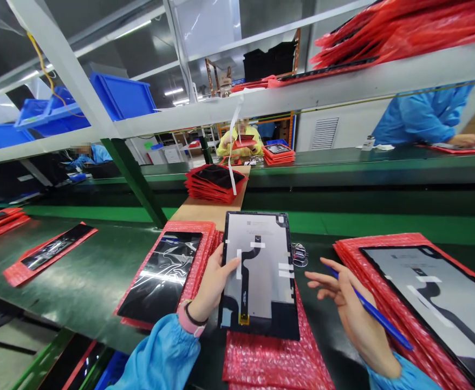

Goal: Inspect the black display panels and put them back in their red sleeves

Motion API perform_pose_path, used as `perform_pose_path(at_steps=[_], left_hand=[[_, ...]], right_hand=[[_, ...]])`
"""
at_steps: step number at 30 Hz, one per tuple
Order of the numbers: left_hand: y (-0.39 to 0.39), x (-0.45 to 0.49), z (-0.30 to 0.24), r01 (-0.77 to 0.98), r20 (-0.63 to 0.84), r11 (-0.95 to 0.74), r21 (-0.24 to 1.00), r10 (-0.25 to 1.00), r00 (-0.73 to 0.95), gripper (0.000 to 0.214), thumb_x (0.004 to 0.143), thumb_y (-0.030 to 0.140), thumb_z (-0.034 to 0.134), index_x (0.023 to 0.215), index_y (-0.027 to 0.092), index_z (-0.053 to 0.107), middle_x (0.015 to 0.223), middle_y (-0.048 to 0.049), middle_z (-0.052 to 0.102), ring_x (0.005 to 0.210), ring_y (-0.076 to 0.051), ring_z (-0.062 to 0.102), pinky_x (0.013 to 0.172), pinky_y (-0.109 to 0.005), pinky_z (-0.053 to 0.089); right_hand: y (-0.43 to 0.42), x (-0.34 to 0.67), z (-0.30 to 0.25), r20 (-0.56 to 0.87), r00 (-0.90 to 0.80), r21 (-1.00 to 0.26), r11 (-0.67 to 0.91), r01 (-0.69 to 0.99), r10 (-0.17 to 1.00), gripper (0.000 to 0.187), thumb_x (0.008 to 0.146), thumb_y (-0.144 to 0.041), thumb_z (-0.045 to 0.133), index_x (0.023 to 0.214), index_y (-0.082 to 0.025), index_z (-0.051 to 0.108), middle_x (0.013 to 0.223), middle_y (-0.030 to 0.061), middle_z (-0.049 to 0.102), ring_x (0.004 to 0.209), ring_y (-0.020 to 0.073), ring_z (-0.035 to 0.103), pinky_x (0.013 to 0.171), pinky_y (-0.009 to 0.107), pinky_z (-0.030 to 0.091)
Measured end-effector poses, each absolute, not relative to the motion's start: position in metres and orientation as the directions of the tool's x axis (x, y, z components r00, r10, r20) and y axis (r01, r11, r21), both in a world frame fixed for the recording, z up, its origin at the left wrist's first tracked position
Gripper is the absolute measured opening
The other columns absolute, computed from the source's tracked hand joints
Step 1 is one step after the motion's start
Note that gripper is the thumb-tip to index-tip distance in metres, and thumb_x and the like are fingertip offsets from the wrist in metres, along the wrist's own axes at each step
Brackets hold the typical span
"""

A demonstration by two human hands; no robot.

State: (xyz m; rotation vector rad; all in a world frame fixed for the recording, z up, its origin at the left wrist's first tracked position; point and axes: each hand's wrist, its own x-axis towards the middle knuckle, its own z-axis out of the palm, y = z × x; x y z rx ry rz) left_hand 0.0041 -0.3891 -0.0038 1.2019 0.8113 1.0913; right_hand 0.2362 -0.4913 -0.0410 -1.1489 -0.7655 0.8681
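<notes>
My left hand (210,284) grips the left edge of a tablet screen panel (261,287), thumb on its face. The panel's grey back faces me, with a black ribbon cable and white tape strips, tilted up above red bubble-wrap pouches (275,360). To its right, my right hand (355,319) holds a blue pen (383,319) against the thumb, other fingers partly stretched toward the panel without touching it. Beside that hand, another screen panel (464,298) lies back side up on a stack of red pouches (367,281).
On the left, a glossy black screen (162,276) lies on red pouches, with a smaller one (58,246) farther off. More stacked screens (215,181) stand ahead on a brown board. A shelf beam (221,116) and green post (134,181) cross in front. Co-workers sit beyond.
</notes>
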Motion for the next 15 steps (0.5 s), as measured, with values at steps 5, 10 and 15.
perform_pose_path(at_steps=[5,10,15], left_hand=[[-0.393,0.009,0.016,-0.080,0.331,-0.322,0.943,0.928,0.168,0.028,0.082,0.026,0.065,0.108,0.019,0.061,0.097,-0.0031,0.071,0.089,-0.017,0.068,0.082,-0.028,0.053],[-0.396,0.016,0.016,0.249,0.763,-0.786,0.566,0.614,0.204,0.018,0.085,0.013,0.057,0.100,0.019,0.065,0.085,-0.0019,0.074,0.077,-0.015,0.070,0.071,-0.023,0.057],[-0.379,0.016,0.023,0.187,0.846,-0.977,-0.101,0.014,0.533,0.037,0.085,0.003,0.049,0.120,0.012,0.058,0.110,-0.0130,0.070,0.117,-0.024,0.059,0.094,-0.039,0.054]], right_hand=[[-0.486,0.222,-0.006,0.057,0.371,-0.928,0.186,-0.322,0.927,0.034,0.085,-0.046,0.061,0.109,-0.022,0.061,0.094,0.0100,0.075,0.083,0.0221,0.071,0.071,0.032,0.056],[-0.471,0.209,0.026,0.062,0.078,-0.780,0.097,-0.618,0.995,0.043,0.082,-0.041,0.067,0.122,-0.030,0.057,0.136,0.0069,0.056,0.116,0.0284,0.058,0.093,0.047,0.049],[-0.457,0.210,0.042,0.025,-0.016,-0.700,0.006,-0.715,1.000,0.038,0.070,-0.055,0.073,0.090,-0.023,0.071,0.103,0.0073,0.074,0.105,0.0307,0.065,0.093,0.050,0.049]])
